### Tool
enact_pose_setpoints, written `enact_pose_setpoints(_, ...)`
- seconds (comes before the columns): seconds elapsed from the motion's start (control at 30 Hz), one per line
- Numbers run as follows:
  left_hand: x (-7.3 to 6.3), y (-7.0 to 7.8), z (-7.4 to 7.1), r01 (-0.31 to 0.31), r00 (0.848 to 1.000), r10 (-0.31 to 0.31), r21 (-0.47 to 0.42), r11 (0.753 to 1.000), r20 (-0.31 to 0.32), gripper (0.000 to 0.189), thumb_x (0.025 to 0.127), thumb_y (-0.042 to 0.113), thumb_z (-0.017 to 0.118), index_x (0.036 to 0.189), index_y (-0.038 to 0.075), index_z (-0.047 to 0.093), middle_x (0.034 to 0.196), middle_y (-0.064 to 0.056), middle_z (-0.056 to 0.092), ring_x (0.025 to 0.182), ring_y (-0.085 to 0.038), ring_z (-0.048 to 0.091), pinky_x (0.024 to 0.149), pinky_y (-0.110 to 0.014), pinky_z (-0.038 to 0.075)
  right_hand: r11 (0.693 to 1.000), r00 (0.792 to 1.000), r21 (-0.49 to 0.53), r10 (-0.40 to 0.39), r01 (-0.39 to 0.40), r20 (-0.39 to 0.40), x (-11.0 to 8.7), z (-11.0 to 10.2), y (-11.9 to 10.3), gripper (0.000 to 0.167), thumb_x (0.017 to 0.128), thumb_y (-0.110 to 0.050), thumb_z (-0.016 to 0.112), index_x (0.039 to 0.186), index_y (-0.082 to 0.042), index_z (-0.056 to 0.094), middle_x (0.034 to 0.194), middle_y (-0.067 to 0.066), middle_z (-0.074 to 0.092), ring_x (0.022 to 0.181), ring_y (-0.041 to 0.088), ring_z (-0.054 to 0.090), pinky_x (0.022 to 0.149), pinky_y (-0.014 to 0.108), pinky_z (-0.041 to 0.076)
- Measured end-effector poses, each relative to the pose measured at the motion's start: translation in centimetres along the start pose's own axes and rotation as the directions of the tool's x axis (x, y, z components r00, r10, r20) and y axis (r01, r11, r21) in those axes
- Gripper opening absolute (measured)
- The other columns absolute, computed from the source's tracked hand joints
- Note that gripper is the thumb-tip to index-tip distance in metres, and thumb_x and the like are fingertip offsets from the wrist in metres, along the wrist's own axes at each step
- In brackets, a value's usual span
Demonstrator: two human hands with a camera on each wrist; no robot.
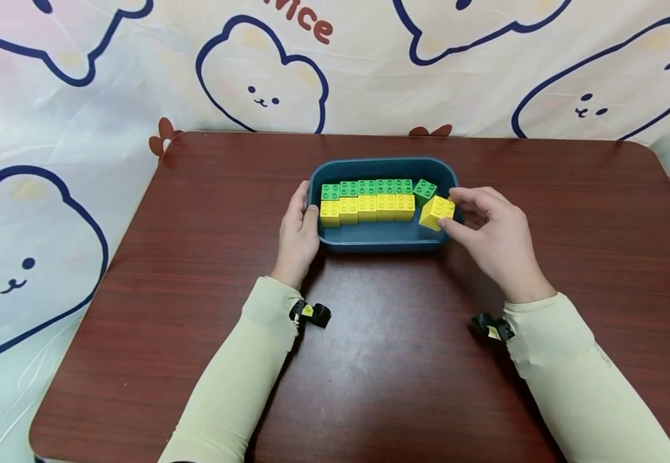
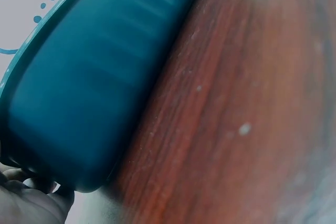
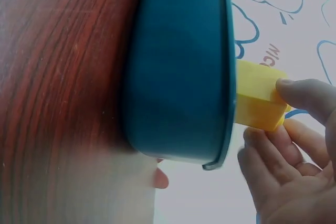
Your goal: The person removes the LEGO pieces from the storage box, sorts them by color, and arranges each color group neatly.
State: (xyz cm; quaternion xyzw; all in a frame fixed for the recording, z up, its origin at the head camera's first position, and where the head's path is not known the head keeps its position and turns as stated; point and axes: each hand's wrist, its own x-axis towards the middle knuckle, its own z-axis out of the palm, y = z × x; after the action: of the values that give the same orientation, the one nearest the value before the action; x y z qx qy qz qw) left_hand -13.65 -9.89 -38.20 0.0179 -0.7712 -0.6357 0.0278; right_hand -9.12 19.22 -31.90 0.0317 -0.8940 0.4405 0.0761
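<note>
A dark teal plastic bin (image 1: 381, 245) stands on the table. Inside it, a row of several green building blocks (image 1: 366, 188) runs behind a row of several yellow blocks (image 1: 366, 209). One more green block (image 1: 425, 190) sits turned askew at the right end. My left hand (image 1: 297, 235) grips the bin's left end, thumb at the rim. Between thumb and fingers my right hand (image 1: 494, 235) pinches a yellow block (image 1: 437, 211), tilted over the bin's right end. In the right wrist view this yellow block (image 3: 260, 95) shows above the rim, its lower part hidden by the bin wall.
The brown wood-grain table (image 1: 225, 193) extends around the bin on all sides. A pale cloth (image 1: 370, 83) printed with cartoon bears hangs behind the table's far edge. Each wrist wears a small black camera strap, the left one (image 1: 310, 313) near the sleeve cuff.
</note>
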Motion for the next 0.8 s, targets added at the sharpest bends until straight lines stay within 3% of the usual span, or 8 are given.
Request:
enact_pose_setpoints(0.17, 0.0, 0.1, 0.0, 0.002, 1.0, -0.002, -0.001, 1.0, 0.004, 0.052, 0.108, 0.011, 0.039, 0.159, 0.01, 0.029, 0.162, 0.0, 0.032, 0.146, -0.005, 0.028, 0.118, -0.027, 0.025, 0.998, 1.0, 0.058, -0.008, 0.008, -0.005, -0.8, -0.2, -0.2, 0.045, 0.085, -0.006, 0.08, 0.129, -0.006, 0.067, 0.119, 0.005, 0.063, 0.105, 0.018, 0.066, 0.083, 0.013, 0.051)
enact_pose_setpoints(0.5, 0.0, 0.1, -0.1, 0.01, 1.0, -0.01, 0.005, 1.0, 0.002, 0.051, 0.108, 0.011, 0.039, 0.159, 0.01, 0.029, 0.162, 0.0, 0.032, 0.145, -0.005, 0.028, 0.118, -0.027, 0.025, 0.995, 0.999, 0.09, -0.035, 0.033, 0.024, -2.0, -0.1, -0.7, 0.044, 0.084, -0.004, 0.08, 0.127, -0.007, 0.068, 0.12, 0.003, 0.064, 0.098, 0.006, 0.066, 0.082, 0.013, 0.052)
enact_pose_setpoints(0.8, 0.1, 0.0, -0.2, 0.017, 1.0, -0.017, 0.001, 1.0, 0.014, 0.051, 0.109, 0.012, 0.039, 0.159, 0.012, 0.029, 0.162, 0.003, 0.032, 0.146, -0.004, 0.027, 0.118, -0.028, 0.024, 0.987, 0.991, 0.132, -0.099, 0.086, 0.092, -3.1, 0.6, -1.2, 0.043, 0.082, 0.0, 0.081, 0.123, -0.007, 0.07, 0.115, 0.001, 0.063, 0.095, 0.012, 0.069, 0.081, 0.016, 0.053)
